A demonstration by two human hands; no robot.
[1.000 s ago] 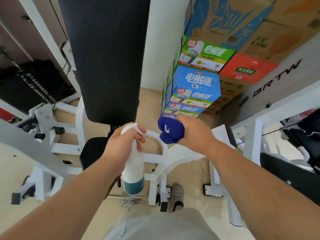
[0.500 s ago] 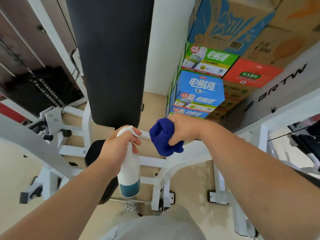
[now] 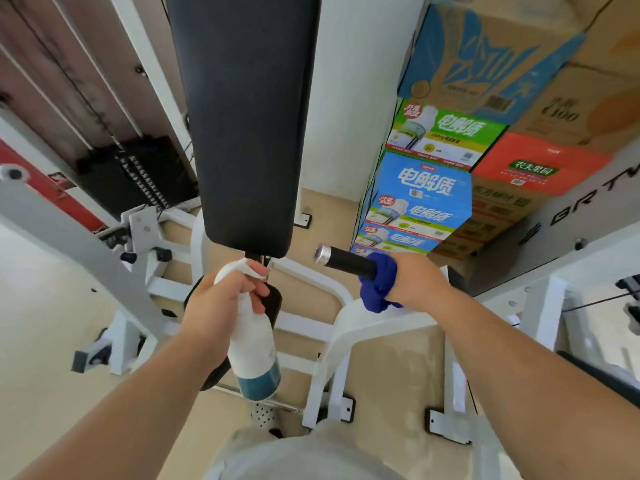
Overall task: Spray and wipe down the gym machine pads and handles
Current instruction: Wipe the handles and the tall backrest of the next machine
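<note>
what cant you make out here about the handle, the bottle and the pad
Head view only:
- Handle: the part under the blue cloth and right hand is covered, so its wiped state is unknown.
- Spray bottle: the left hand covers its nozzle and trigger.
- Back pad: its top is cut off by the upper edge.
- Seat pad: mostly behind the bottle and hand.

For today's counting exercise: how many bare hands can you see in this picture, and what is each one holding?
2. The left hand grips a white spray bottle below the black pad. The right hand wraps a blue cloth around the black handle.
</note>
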